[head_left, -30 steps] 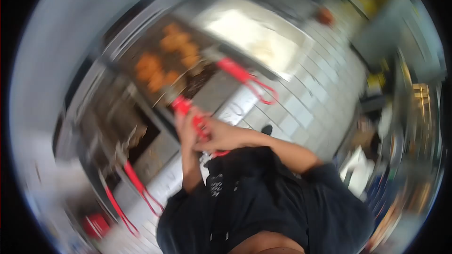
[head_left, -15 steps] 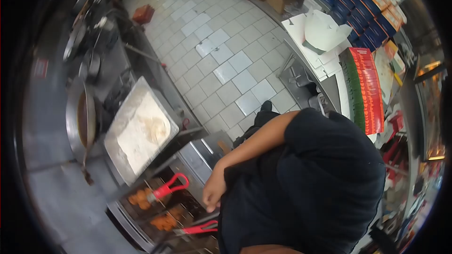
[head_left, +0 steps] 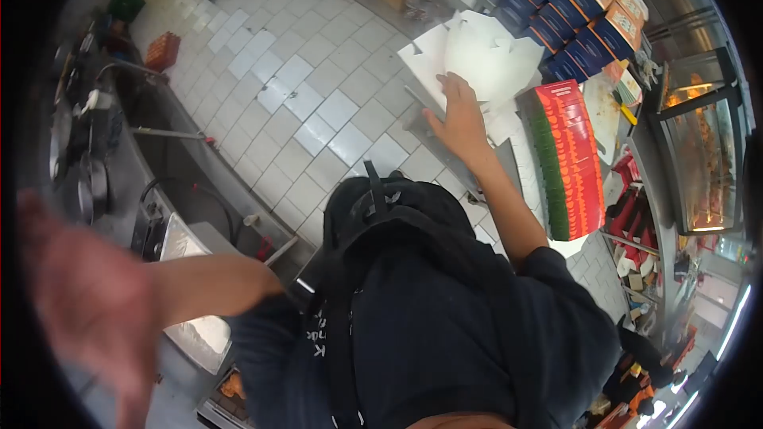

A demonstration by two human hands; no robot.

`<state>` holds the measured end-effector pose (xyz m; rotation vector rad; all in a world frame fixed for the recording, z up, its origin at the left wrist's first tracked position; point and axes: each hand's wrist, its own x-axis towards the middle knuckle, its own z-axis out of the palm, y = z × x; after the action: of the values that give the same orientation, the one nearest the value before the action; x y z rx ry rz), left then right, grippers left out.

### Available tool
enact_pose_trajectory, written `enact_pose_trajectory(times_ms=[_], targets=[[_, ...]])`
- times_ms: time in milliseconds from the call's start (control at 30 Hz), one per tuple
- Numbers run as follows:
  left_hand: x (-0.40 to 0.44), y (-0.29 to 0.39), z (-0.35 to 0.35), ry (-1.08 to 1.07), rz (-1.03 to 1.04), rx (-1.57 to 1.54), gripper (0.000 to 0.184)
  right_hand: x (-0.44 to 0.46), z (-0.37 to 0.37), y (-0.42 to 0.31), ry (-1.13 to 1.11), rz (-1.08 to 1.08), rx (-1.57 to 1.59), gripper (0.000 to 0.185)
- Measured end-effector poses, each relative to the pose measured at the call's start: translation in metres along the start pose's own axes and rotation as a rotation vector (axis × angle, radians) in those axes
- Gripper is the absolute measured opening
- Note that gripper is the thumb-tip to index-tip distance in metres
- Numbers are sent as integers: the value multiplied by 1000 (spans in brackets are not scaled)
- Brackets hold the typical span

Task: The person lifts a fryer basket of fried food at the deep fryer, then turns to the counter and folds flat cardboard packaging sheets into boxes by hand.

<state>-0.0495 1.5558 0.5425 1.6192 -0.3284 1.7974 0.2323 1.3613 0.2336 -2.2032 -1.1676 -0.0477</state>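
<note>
My right hand reaches out with its fingers stretched and thumb apart, at the near edge of some white paper cartons. Its fingertips overlap the carton edge; whether they touch it I cannot tell. Beside that hand stands a stack of flat red cartons with green edges. My left hand is raised close to the camera at the left, blurred by motion. Its thumb and fingers look spread, with nothing visible in them. Behind its forearm, a metal tray of white powder is partly hidden.
Blue and orange boxes are stacked at the back right, near a lit glass display case. A fryer with orange-brown food shows at lower left. A red crate sits on the tiled floor.
My body and view have turned right. My right hand now extends to the white cartons, and my left hand has come up at the left. The red-handled fryer baskets have left the view.
</note>
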Motion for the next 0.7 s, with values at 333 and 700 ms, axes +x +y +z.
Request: enact_pose_trajectory(times_ms=[333, 700], targets=[[99, -132, 126, -249, 696, -408, 83, 34, 62, 87, -221, 399, -506, 60], [96, -310, 163, -32, 617, -671, 86, 63, -8, 19, 424, 555, 117, 25]])
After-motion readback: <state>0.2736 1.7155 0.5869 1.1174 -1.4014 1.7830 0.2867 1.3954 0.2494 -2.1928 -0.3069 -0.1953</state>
